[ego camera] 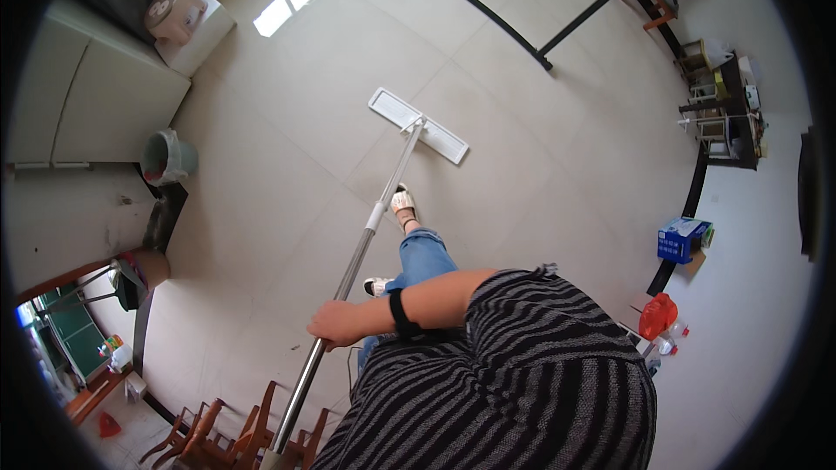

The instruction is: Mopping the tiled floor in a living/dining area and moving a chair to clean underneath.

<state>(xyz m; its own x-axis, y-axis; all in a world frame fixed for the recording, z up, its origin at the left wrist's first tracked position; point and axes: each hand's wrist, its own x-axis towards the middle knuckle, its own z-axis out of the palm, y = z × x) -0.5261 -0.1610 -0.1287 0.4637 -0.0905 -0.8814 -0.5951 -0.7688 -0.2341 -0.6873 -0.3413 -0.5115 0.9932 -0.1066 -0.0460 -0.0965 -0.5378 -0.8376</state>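
My right hand (339, 325) is wrapped around the metal pole (353, 267) of a flat mop, and a black band circles that forearm. The pole slants from the lower left up to a white rectangular mop head (418, 125), which lies on the pale tiled floor (313, 124) ahead of my feet. A white collar (376, 214) joins the thinner and thicker pole sections. My left hand is out of view; a grey grip (271, 460) at the pole's upper end runs to the picture's lower edge. One sandalled foot (403, 199) is close beside the pole.
A black metal frame (480, 6) stands on the floor ahead. At left are a white cabinet (117, 91) and a lined waste bin (171, 158). Wooden chairs (241, 434) are at lower left. Along the right wall sit a blue box (682, 239) and a red bag (658, 316).
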